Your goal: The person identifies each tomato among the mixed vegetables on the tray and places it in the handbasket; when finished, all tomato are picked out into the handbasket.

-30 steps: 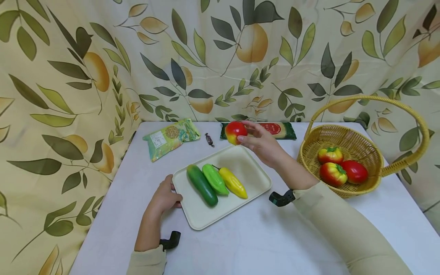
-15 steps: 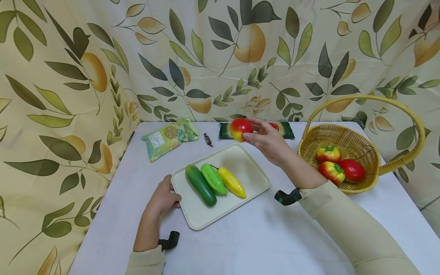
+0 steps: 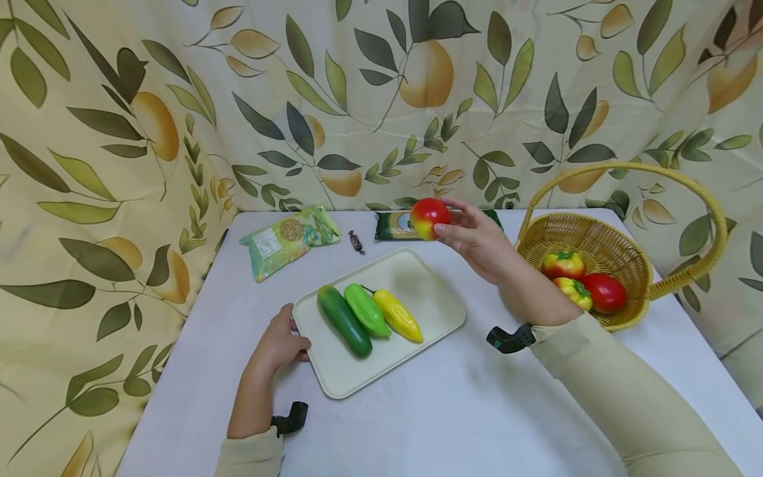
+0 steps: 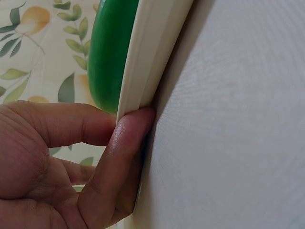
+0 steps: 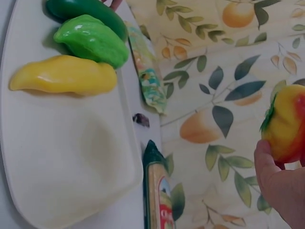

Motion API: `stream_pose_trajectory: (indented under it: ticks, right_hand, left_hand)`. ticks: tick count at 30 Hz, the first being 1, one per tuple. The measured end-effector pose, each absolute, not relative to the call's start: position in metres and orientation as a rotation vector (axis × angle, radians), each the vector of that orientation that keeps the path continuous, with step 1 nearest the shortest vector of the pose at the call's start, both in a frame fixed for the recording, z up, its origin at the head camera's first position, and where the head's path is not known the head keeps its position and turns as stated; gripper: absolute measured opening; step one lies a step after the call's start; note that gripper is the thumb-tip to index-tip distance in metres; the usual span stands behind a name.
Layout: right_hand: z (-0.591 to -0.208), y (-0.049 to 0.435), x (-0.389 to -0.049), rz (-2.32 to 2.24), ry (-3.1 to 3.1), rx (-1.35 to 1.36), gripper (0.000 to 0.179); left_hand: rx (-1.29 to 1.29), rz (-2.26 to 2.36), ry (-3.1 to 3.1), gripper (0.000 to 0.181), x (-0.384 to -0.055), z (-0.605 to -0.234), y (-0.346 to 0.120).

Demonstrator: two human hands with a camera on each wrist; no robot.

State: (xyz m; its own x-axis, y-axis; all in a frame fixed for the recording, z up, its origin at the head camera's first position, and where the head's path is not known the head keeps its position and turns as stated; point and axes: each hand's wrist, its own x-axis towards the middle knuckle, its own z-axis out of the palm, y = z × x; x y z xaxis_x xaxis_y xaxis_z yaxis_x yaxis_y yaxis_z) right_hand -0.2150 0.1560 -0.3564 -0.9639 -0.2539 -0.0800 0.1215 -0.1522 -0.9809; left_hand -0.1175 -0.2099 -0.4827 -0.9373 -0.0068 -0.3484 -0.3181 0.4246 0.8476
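Note:
My right hand [image 3: 485, 248] holds a round red-and-yellow vegetable [image 3: 430, 218] by its side, raised above the far part of the cream tray [image 3: 438, 298]. In the right wrist view, a green leafy top shows on that vegetable [image 5: 286, 124], with fingertips against it. My left hand [image 3: 283, 341] pinches the tray's left edge; the left wrist view shows thumb and finger gripping the rim [image 4: 138, 71]. Side by side on the tray lie a dark green cucumber [image 3: 344, 321], a light green pepper [image 3: 366, 310] and a yellow pepper [image 3: 398, 317].
A wicker basket [image 3: 640, 281] with a tall handle stands at the right, holding two red-and-yellow vegetables [image 3: 563, 264] and a red one [image 3: 605, 293]. Along the back lie a green snack bag [image 3: 289, 240], a small wrapped candy [image 3: 356, 242] and a long green package [image 3: 390, 226].
My right hand has moved rightward and slightly up with the red-and-yellow vegetable, away from the tray's middle. The left hand keeps its grip on the tray. The head view has shifted slightly.

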Motion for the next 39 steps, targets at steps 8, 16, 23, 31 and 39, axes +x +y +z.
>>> stream_pose_trajectory:
  ticks: [8,16,23,31,39]
  right_hand:
    - [-0.351,0.169,-0.215,-2.241,1.870,-0.137,0.063]
    - [-0.346,0.183,-0.212,-2.255,1.881,-0.132,0.061]
    - [-0.345,0.193,-0.207,-2.257,1.889,-0.093,0.063]
    - [-0.343,0.201,-0.199,-2.239,1.924,-0.073,0.066]
    - [-0.343,0.212,-0.198,-2.280,1.908,-0.079,0.067]
  left_hand:
    - [-0.254,1.503,2.410,0.065,-0.120,-0.482,-0.210]
    - [-0.265,1.514,2.392,0.065,-0.121,-0.481,-0.210]
    - [-0.267,1.523,2.384,0.064,-0.119,-0.486,-0.210]
    - [-0.276,1.519,2.372,0.065,-0.114,-0.486,-0.210]
    - [-0.267,1.510,2.379,0.069,-0.115,-0.486,-0.210]
